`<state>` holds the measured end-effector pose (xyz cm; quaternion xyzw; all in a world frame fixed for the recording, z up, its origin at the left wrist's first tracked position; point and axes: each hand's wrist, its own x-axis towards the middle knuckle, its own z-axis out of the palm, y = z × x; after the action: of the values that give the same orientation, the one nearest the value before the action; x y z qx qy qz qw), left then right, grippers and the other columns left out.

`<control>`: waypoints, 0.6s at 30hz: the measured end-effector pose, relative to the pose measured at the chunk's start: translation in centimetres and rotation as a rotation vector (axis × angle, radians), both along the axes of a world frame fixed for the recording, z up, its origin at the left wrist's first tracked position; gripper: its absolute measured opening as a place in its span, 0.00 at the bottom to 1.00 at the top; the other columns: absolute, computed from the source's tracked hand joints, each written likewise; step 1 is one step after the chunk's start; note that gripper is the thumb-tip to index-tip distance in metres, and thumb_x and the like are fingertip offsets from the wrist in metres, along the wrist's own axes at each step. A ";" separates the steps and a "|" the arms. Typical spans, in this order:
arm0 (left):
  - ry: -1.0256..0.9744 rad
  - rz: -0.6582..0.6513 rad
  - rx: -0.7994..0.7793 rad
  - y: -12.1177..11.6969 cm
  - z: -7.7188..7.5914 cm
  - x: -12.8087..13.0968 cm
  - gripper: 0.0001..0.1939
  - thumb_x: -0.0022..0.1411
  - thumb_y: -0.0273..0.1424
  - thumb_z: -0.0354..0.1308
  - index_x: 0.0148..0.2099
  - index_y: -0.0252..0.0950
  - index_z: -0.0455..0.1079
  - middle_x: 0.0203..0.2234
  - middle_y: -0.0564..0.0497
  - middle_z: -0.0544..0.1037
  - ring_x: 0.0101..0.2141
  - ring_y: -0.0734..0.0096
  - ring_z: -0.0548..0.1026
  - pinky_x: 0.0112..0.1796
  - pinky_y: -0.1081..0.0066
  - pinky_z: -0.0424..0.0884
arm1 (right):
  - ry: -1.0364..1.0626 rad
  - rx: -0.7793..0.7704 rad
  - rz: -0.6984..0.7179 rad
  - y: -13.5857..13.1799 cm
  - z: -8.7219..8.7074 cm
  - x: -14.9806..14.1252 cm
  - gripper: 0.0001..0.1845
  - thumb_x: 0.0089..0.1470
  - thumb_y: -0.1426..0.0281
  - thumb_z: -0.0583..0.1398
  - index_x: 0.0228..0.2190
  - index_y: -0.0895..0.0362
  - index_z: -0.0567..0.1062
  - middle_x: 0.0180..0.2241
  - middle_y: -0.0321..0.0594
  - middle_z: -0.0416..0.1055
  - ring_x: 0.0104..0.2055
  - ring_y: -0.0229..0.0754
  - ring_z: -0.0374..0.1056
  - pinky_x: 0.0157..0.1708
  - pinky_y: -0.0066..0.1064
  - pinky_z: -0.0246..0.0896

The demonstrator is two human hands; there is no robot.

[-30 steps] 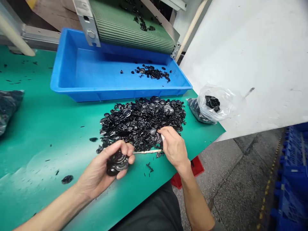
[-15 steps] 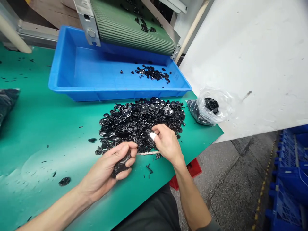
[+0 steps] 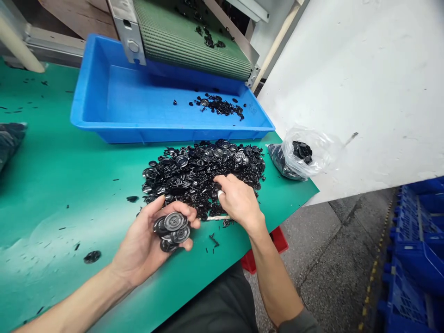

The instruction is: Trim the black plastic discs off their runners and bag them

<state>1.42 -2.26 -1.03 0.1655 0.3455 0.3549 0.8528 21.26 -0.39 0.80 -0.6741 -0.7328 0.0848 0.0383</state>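
A heap of small black round plastic parts (image 3: 201,171) lies on the green table (image 3: 69,185). My left hand (image 3: 145,243) is palm up near the table's front edge, fingers curled around several black round discs (image 3: 171,226). My right hand (image 3: 236,201) rests on the near edge of the heap, fingers bent into the parts, a white wrap on one fingertip. What those fingers hold is hidden. A thin pale stick (image 3: 217,217) lies on the table between the hands.
A blue tray (image 3: 138,111) with a few black parts stands behind the heap, under a green conveyor belt (image 3: 187,41). A clear plastic bag (image 3: 301,155) with black parts sits at the table's right corner. Dark bag (image 3: 10,141) at far left. Blue crates (image 3: 416,249) on the floor.
My left hand has turned palm up, showing the discs it holds. My right hand has moved slightly left and forward into the heap.
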 end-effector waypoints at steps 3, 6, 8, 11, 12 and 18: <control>-0.048 -0.024 0.017 0.0 -0.2 0.0 0.22 0.62 0.46 0.57 0.24 0.34 0.71 0.28 0.47 0.69 0.33 0.61 0.71 0.20 0.69 0.75 | -0.067 0.027 -0.027 0.0 -0.2 -0.5 0.19 0.59 0.77 0.50 0.48 0.53 0.73 0.38 0.43 0.70 0.33 0.43 0.68 0.31 0.33 0.63; -0.079 -0.047 0.019 -0.1 -0.7 0.0 0.22 0.61 0.43 0.61 0.22 0.34 0.66 0.24 0.51 0.65 0.27 0.70 0.68 0.15 0.76 0.70 | -0.018 0.101 -0.040 -0.3 -0.7 -0.3 0.17 0.60 0.77 0.50 0.45 0.54 0.74 0.38 0.43 0.69 0.32 0.41 0.67 0.30 0.31 0.63; -0.064 -0.056 0.014 -0.2 -1.1 0.1 0.19 0.61 0.40 0.62 0.24 0.34 0.65 0.24 0.53 0.64 0.22 0.77 0.63 0.13 0.82 0.62 | 0.079 0.184 -0.057 -0.6 -1.1 0.1 0.17 0.60 0.77 0.50 0.43 0.55 0.75 0.41 0.44 0.69 0.36 0.41 0.67 0.33 0.31 0.63; -0.008 -0.088 0.039 -0.4 -1.4 0.1 0.12 0.63 0.38 0.62 0.32 0.35 0.70 0.25 0.55 0.65 0.20 0.81 0.59 0.13 0.85 0.56 | 0.304 0.267 -0.073 -0.7 -1.5 0.9 0.16 0.58 0.76 0.50 0.40 0.56 0.76 0.42 0.43 0.71 0.40 0.42 0.69 0.39 0.32 0.64; 0.012 -0.102 0.052 -0.5 -1.4 0.2 0.11 0.63 0.39 0.62 0.36 0.36 0.72 0.25 0.55 0.65 0.20 0.81 0.59 0.13 0.86 0.56 | 0.392 0.266 -0.085 -0.7 -1.6 1.2 0.15 0.58 0.76 0.51 0.40 0.57 0.76 0.40 0.41 0.73 0.38 0.41 0.69 0.39 0.32 0.64; 0.146 -0.121 0.127 -0.9 -0.9 0.6 0.14 0.62 0.43 0.62 0.43 0.38 0.70 0.26 0.56 0.65 0.22 0.80 0.59 0.15 0.85 0.53 | 0.918 0.061 -0.192 -1.8 -1.5 0.8 0.16 0.55 0.72 0.54 0.44 0.57 0.75 0.29 0.35 0.74 0.25 0.35 0.68 0.24 0.26 0.63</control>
<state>2.04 -3.18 -1.88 0.2651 0.3727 0.3109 0.8332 22.10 -2.22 -0.71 -0.6303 -0.5765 0.3487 0.3858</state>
